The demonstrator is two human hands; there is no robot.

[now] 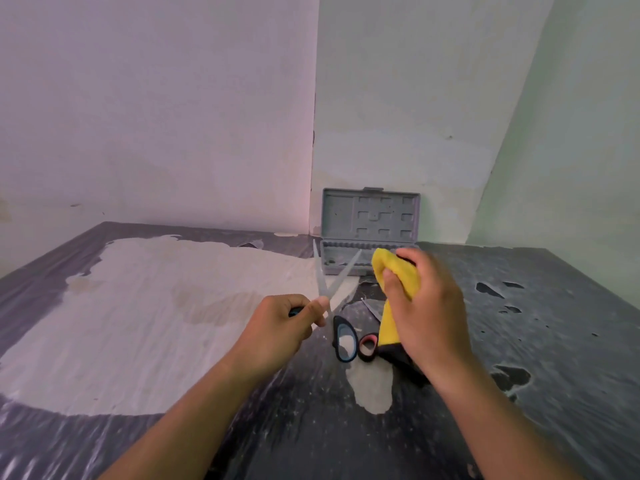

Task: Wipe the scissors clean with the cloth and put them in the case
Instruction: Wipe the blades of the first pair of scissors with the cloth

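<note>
My left hand (284, 323) grips one handle of the blue-and-black scissors (344, 337), held above the table. Their blades (323, 282) are spread in a V pointing away from me, and the other handle loop hangs free below. My right hand (426, 306) is closed on a bunched yellow cloth (398, 271) with a dark edge, just right of the blades and apart from them. The grey plastic case (370, 216) stands open at the wall corner behind, its lid upright.
A second pair of scissors with a red-lined handle (367, 346) lies on the table, mostly hidden behind the cloth. The table (554, 341) has a dark, peeling cover with a large bare pale patch (156, 323) on the left. Walls close in behind and at right.
</note>
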